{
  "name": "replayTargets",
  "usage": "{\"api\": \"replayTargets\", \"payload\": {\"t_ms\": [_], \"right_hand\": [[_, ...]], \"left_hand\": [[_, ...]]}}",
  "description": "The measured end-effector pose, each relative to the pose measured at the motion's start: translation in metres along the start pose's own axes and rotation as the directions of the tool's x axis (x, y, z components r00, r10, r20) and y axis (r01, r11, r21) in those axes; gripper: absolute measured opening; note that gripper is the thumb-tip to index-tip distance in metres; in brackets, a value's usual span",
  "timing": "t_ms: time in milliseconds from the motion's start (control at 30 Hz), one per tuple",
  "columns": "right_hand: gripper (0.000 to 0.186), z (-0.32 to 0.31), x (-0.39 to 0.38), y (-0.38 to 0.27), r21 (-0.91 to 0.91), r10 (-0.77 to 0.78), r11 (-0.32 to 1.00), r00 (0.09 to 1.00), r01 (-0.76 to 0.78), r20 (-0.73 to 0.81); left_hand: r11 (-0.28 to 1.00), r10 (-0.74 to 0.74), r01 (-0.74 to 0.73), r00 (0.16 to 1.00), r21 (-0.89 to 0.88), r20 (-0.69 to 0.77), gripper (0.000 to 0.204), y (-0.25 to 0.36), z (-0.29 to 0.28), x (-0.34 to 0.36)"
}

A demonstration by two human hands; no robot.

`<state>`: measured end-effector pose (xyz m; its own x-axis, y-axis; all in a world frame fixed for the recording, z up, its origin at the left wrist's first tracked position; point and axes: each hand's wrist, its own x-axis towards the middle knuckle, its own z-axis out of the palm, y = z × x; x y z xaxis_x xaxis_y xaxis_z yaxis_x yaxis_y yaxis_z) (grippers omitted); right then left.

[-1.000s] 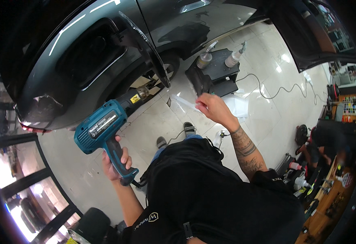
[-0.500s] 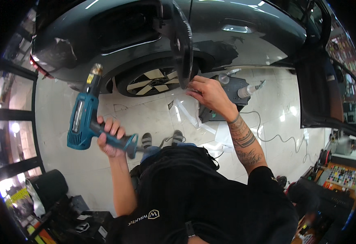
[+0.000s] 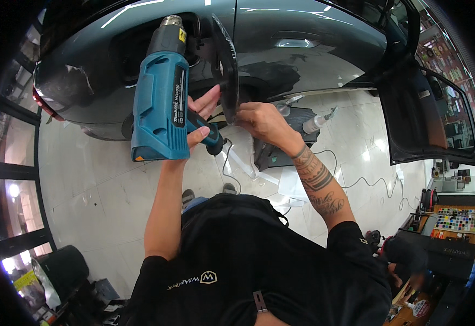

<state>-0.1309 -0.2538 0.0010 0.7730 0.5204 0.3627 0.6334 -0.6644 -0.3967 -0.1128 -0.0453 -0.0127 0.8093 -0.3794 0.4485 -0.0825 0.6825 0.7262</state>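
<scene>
My left hand holds a teal and black heat gun by its handle, nozzle pointing away from me at the car. Its thumb stays on the grip while some fingers stretch toward the opened fuel door. That door stands out from the grey car's side panel, its edge turned to me. On the door's near lower edge my right hand is closed in a pinch; what lies between the fingertips is hidden. Behind the heat gun is the dark fuel recess, partly covered.
A dark stool-like stand on the tiled floor bears spray bottles. White sheet scraps lie beside it. A power cord runs across the floor. An open car door juts out at right. Another person is at lower right.
My left hand has raised the heat gun from the lower left up to the fuel door, its fingers loosening partly from the handle. My right hand keeps to the door's edge.
</scene>
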Motion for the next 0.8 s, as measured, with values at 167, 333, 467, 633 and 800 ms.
{"api": "replayTargets", "payload": {"t_ms": [167,333,467,633,800], "right_hand": [[0.009,0.000,0.002,0.004,-0.118,-0.063,0.991,0.998,0.064,0.012],[0.013,0.003,0.005,0.011,-0.164,-0.175,0.971,0.984,0.174,0.009],[0.014,0.006,0.003,0.013,-0.112,-0.165,0.980,0.986,0.162,-0.017],[0.016,0.009,0.001,0.007,-0.049,-0.054,0.997,0.998,0.052,-0.040],[0.018,0.014,-0.002,-0.007,0.107,0.139,0.986,0.983,-0.127,-0.121]], "left_hand": [[0.999,-0.041,0.041,0.999,-0.019,0.036,0.043,-0.003,-0.005,0.004],[0.987,-0.151,0.152,0.988,-0.061,0.019,0.045,-0.003,-0.001,0.002],[0.981,-0.183,0.182,0.983,-0.065,-0.003,0.046,-0.003,-0.001,0.001],[0.986,-0.164,0.163,0.986,0.040,0.030,0.045,-0.008,-0.006,0.002],[0.985,-0.166,0.167,0.985,-0.035,0.041,0.043,-0.008,-0.004,0.005]]}}
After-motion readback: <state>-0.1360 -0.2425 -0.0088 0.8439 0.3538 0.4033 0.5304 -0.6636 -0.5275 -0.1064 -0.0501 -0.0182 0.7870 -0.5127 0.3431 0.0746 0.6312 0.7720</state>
